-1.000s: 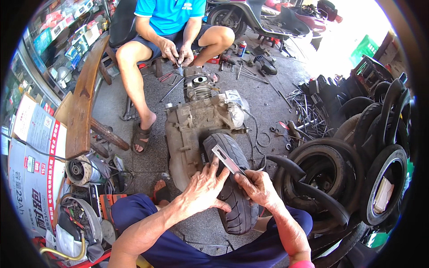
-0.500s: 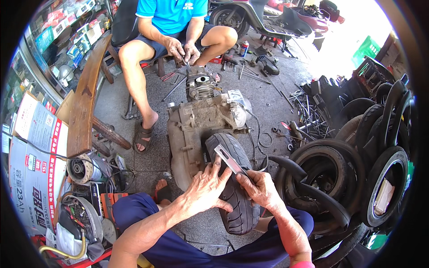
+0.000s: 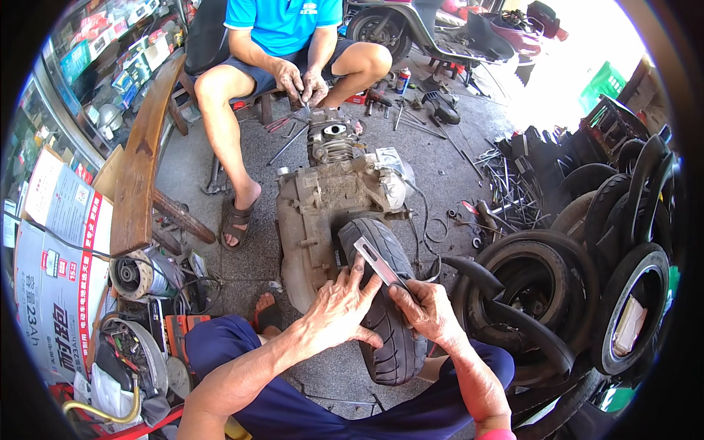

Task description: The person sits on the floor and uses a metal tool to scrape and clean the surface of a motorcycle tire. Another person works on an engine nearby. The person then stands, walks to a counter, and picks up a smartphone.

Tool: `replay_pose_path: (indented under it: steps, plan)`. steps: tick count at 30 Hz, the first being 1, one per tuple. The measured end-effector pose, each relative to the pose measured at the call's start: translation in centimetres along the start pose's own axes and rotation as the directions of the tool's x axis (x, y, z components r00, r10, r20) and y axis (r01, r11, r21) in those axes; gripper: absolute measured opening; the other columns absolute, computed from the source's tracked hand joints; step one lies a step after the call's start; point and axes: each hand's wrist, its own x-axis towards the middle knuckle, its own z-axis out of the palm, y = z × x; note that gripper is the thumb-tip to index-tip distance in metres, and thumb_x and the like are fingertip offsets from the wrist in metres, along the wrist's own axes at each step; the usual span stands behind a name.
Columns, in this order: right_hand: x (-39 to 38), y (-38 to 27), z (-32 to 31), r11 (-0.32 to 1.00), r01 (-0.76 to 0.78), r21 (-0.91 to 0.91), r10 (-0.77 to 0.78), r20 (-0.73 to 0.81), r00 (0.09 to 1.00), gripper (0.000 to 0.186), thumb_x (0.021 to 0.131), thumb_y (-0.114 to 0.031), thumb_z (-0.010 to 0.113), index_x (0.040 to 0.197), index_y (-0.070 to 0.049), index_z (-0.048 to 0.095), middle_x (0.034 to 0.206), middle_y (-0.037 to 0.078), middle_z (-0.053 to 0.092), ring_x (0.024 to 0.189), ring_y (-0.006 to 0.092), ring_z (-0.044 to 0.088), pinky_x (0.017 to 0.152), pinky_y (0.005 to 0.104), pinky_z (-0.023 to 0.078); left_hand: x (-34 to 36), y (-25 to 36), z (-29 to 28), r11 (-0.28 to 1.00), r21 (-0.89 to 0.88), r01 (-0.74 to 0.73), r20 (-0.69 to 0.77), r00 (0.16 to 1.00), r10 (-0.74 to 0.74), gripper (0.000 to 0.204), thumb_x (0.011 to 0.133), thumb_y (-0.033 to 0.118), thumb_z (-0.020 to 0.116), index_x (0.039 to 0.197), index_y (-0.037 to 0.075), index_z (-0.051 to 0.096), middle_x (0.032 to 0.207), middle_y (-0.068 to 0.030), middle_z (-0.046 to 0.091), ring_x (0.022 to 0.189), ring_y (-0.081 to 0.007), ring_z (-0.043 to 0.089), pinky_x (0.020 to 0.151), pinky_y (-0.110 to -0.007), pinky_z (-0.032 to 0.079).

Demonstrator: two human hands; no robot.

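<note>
A grey scooter engine (image 3: 323, 213) lies on the concrete floor with its black rear tyre (image 3: 389, 323) pointing toward me. My left hand (image 3: 339, 312) rests flat on the tyre's left side, fingers spread. My right hand (image 3: 425, 312) grips a flat metal tyre lever (image 3: 375, 262), whose tip lies on the tyre tread near the top. Across from me a seated person in a blue shirt works with both hands (image 3: 302, 82) at the engine's cylinder (image 3: 331, 143).
Stacked black tyres (image 3: 587, 293) fill the right side. A wooden bench (image 3: 143, 161) and cardboard boxes (image 3: 59, 257) stand at the left. Tools and rods (image 3: 506, 191) lie scattered on the floor beyond the engine. A parked scooter (image 3: 425, 29) stands at the back.
Both my hands stay on the tyre with the lever in almost the same place. The seated person's hands have shifted slightly at the cylinder.
</note>
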Motion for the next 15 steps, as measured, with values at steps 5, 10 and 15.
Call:
replay_pose_path:
  steps: [5,10,15]
  plan:
    - [0.2,0.2,-0.1,0.998,-0.029,0.063,0.027,0.037,0.999,0.042,0.1,-0.033,0.061,0.073,-0.001,0.057,0.05,0.003,0.052,0.041,0.009,0.052,0.039,0.0278,0.041,-0.1,0.0,-0.1,1.0,-0.015,0.01,0.017,1.0,-0.01,0.135,0.049,0.068,0.082,0.152,0.002,0.023,0.148,-0.0437,0.018,0.113,-0.0498,0.052,0.087,-0.053,0.053]
    - [0.1,-2.6,-0.6,0.914,0.013,0.405,0.057,-0.16,0.985,0.037,0.102,-0.032,0.058,0.08,-0.002,0.056,0.056,0.001,0.054,0.043,0.0061,0.049,0.039,0.0226,0.039,0.0,0.3,-1.1,0.999,-0.023,0.041,0.093,0.995,-0.039,0.136,0.056,0.071,0.078,0.155,0.003,0.015,0.152,-0.0425,0.011,0.119,-0.0519,0.049,0.097,-0.054,0.048]
    - [0.9,-1.2,-0.3,0.968,0.082,0.238,-0.029,-0.218,0.975,0.03,0.101,-0.022,0.059,0.081,-0.001,0.053,0.056,0.003,0.055,0.043,0.0071,0.05,0.039,0.0241,0.036,0.1,0.5,-1.3,0.999,-0.032,0.038,0.094,0.995,-0.034,0.137,0.056,0.067,0.081,0.156,0.003,0.013,0.152,-0.0432,0.009,0.12,-0.0528,0.048,0.097,-0.054,0.048]
